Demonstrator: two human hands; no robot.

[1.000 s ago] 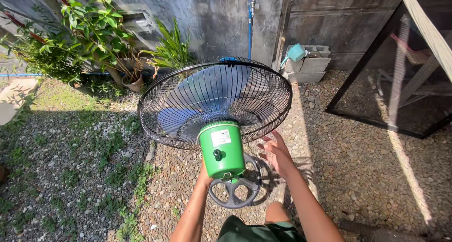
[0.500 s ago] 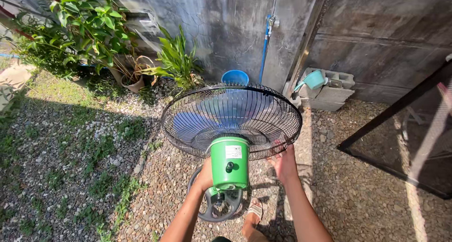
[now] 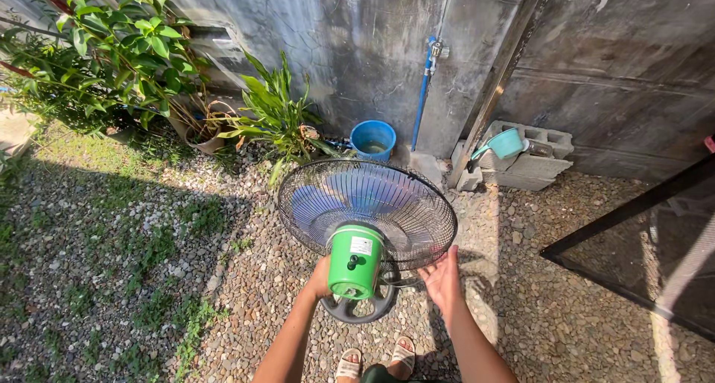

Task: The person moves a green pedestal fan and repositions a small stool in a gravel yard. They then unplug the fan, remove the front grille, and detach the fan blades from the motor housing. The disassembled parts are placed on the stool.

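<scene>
The fan (image 3: pixel 367 213) hangs above the gravel (image 3: pixel 223 279), its green motor housing (image 3: pixel 355 261) toward the camera. The left hand (image 3: pixel 322 277) grips it behind the housing, mostly hidden; the right hand (image 3: pixel 444 277) is open, palm against the cage rim. With only 1 closed grip, the fan could tip and drop toward the sandalled feet (image 3: pixel 376 361), or swing into the blue bucket (image 3: pixel 372 138) beyond.

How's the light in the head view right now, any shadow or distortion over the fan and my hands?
Head view: hard sunlight, sharp focus. The fan, left hand and right hand are sunlit. Deep shade covers the gravel at left. Wide-angle lens bends the wall edges. No motion blur.
</scene>
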